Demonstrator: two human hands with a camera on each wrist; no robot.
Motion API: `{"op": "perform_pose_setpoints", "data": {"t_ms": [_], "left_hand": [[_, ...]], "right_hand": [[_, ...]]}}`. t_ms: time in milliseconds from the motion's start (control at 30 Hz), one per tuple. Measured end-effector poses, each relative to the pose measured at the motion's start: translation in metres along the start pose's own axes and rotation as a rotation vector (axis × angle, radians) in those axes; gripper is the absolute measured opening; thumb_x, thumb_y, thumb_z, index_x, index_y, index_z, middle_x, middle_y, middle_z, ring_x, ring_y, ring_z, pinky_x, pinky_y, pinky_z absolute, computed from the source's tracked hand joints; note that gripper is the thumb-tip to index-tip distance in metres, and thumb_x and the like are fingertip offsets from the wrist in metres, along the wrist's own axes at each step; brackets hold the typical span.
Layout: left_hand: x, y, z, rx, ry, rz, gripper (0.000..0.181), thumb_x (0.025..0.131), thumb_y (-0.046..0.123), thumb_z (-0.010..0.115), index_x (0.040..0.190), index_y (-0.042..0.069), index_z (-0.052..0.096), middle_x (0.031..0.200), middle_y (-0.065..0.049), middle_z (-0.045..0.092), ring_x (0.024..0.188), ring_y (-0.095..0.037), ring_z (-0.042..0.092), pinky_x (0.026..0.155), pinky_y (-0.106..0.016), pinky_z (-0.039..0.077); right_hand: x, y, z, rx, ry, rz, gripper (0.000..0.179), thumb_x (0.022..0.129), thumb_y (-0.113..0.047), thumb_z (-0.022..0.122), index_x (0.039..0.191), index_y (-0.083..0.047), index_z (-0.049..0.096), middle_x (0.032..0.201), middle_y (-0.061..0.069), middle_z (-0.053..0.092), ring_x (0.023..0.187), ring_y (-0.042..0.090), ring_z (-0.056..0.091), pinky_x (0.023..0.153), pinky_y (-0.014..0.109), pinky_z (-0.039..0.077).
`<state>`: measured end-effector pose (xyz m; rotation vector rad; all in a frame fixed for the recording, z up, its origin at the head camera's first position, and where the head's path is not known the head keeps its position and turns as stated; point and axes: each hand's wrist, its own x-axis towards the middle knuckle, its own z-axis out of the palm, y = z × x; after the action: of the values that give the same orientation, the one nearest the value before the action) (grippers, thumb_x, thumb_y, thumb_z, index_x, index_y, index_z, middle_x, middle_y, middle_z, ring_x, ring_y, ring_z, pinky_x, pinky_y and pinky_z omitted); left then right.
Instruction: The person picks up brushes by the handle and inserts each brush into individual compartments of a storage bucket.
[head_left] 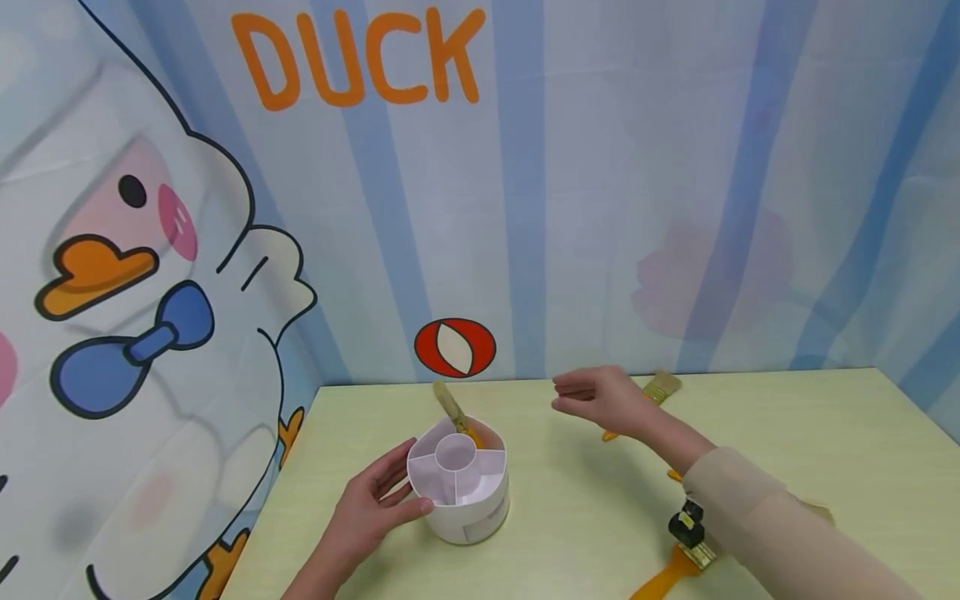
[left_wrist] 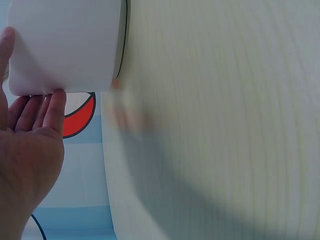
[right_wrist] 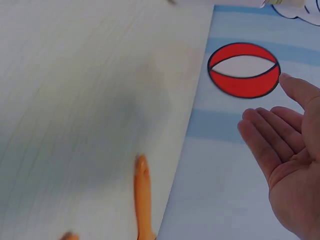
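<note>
A round white desk organizer (head_left: 468, 525) with several compartments stands on the table. One paintbrush (head_left: 450, 407) leans in its back compartment, bristles up and orange handle down. At the organizer's left side, my left hand (head_left: 371, 504) holds it, thumb toward the front and fingers around the back; the left wrist view shows the fingertips against the white wall (left_wrist: 65, 45). My right hand (head_left: 603, 398) hovers over the table, to the right of the organizer, with nothing in it and fingers extended. Behind its wrist lies another paintbrush (head_left: 662, 387), partly covered by the forearm.
Near the right forearm lie a paintbrush with an orange handle (head_left: 663, 579) and a small black object (head_left: 687, 525). The sleeve (head_left: 765, 525) partly hides other items there. A printed cloth backdrop (head_left: 600, 167) rises behind the table's far edge.
</note>
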<state>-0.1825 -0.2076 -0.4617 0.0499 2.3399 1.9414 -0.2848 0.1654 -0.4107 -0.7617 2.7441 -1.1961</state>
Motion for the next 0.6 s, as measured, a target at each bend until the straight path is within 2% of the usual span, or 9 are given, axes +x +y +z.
{"op": "perform_pose_setpoints", "data": {"t_ms": [167, 300, 500, 600], "left_hand": [[0.000, -0.001, 0.000, 0.002, 0.000, 0.005, 0.083, 0.086, 0.013, 0.092, 0.159, 0.008, 0.051, 0.159, -0.018, 0.054, 0.146, -0.041, 0.052, 0.110, -0.043, 0.055], [0.001, -0.001, 0.000, -0.002, -0.004, -0.001, 0.084, 0.086, 0.014, 0.092, 0.159, 0.008, 0.051, 0.158, -0.018, 0.054, 0.146, -0.040, 0.052, 0.111, -0.045, 0.053], [0.000, -0.001, -0.001, -0.009, -0.017, 0.009, 0.084, 0.086, 0.014, 0.092, 0.159, 0.007, 0.050, 0.159, -0.019, 0.054, 0.146, -0.041, 0.052, 0.109, -0.043, 0.054], [0.000, -0.001, -0.002, -0.014, -0.020, 0.011, 0.085, 0.086, 0.014, 0.092, 0.159, 0.007, 0.050, 0.159, -0.019, 0.054, 0.146, -0.041, 0.052, 0.109, -0.040, 0.055]], "right_hand": [[-0.009, 0.019, -0.010, -0.134, -0.009, -0.012, 0.052, 0.104, -0.028, 0.073, 0.143, 0.005, 0.064, 0.141, 0.026, 0.067, 0.125, 0.041, 0.068, 0.103, 0.052, 0.061], [-0.016, 0.033, -0.014, -0.264, -0.020, 0.014, 0.056, 0.104, -0.031, 0.073, 0.146, 0.005, 0.061, 0.144, 0.026, 0.064, 0.129, 0.044, 0.065, 0.105, 0.058, 0.057], [-0.024, 0.051, -0.017, -0.324, -0.027, 0.073, 0.061, 0.103, -0.030, 0.074, 0.148, 0.007, 0.057, 0.147, 0.030, 0.060, 0.119, 0.043, 0.070, 0.104, 0.061, 0.057], [-0.026, 0.060, -0.018, -0.370, -0.027, 0.079, 0.064, 0.102, -0.031, 0.074, 0.148, 0.010, 0.055, 0.148, 0.032, 0.058, 0.122, 0.046, 0.068, 0.106, 0.063, 0.054]]}}
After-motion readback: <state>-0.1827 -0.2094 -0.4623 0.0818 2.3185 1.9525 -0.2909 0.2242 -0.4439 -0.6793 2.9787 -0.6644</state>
